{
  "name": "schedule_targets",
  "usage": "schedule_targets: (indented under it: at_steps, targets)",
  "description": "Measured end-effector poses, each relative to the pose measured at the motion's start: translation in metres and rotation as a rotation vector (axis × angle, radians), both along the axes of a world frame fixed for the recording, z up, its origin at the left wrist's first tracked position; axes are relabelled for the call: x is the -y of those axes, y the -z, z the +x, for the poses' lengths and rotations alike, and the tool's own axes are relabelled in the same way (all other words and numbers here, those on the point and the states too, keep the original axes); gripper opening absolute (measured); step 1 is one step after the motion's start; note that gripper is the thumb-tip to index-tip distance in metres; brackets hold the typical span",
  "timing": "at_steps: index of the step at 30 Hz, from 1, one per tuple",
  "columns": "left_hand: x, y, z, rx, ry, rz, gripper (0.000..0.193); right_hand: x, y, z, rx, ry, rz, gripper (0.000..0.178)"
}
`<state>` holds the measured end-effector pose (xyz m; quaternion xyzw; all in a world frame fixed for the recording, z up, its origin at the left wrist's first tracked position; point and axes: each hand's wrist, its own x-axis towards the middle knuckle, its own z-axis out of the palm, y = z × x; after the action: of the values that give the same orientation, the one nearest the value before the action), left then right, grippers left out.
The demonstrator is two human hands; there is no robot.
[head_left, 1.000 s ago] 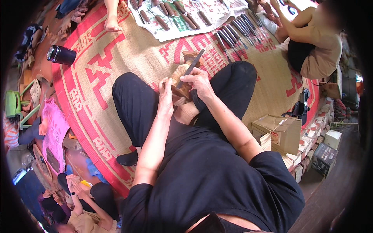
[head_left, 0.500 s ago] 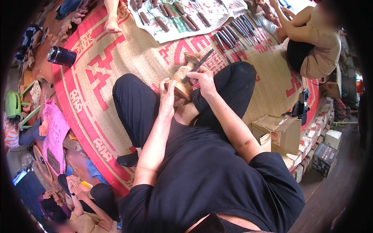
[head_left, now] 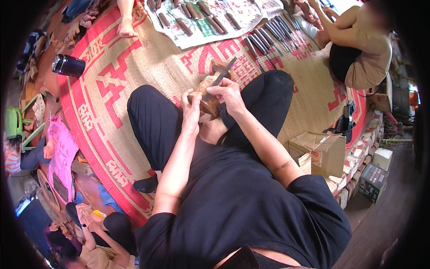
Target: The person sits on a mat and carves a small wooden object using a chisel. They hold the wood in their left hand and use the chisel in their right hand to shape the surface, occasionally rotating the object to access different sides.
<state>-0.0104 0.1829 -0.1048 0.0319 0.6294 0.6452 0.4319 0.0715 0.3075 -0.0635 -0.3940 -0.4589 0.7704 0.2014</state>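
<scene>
Between my bent knees is a carved wooden figure (head_left: 205,84), pale and rounded in the middle with browner wood at its base. My left hand (head_left: 191,108) grips the base from the left, thumb on the near side. In my right hand (head_left: 229,95) is a slim, dark, flat file (head_left: 226,71), pinched close to its lower end. That end rests at the carving near my left thumb, though fingers partly hide the contact. The file's other end points up and to the right, past the carving's top.
Carving tools with brown handles (head_left: 217,25) lie on a white sheet (head_left: 192,43) ahead; dark-handled ones (head_left: 261,41) lie beside it on the woven mat (head_left: 156,58). A cardboard box (head_left: 329,154) stands right, a dark flask (head_left: 68,65) left. People sit at far right and lower left.
The file and my right hand have shifted left and slightly down across the carving, toward my left thumb. My left hand keeps its hold on the base.
</scene>
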Motion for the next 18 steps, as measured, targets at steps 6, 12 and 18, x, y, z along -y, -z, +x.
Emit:
schedule_targets:
  at_steps: [6, 12, 18]
  targets:
    - [0.001, 0.01, 0.001, -0.031, -0.009, 0.056, 0.062, -0.008, 0.01, 0.003, 0.012, 0.086, 0.034, 0.011]
    - [0.0, -0.008, 0.001, 0.05, -0.086, 0.005, 0.086, -0.009, 0.018, 0.01, 0.004, 0.09, 0.012, 0.012]
    - [0.003, -0.003, 0.0, 0.308, -0.07, 0.048, 0.089, -0.011, 0.02, 0.014, -0.026, 0.091, 0.012, 0.013]
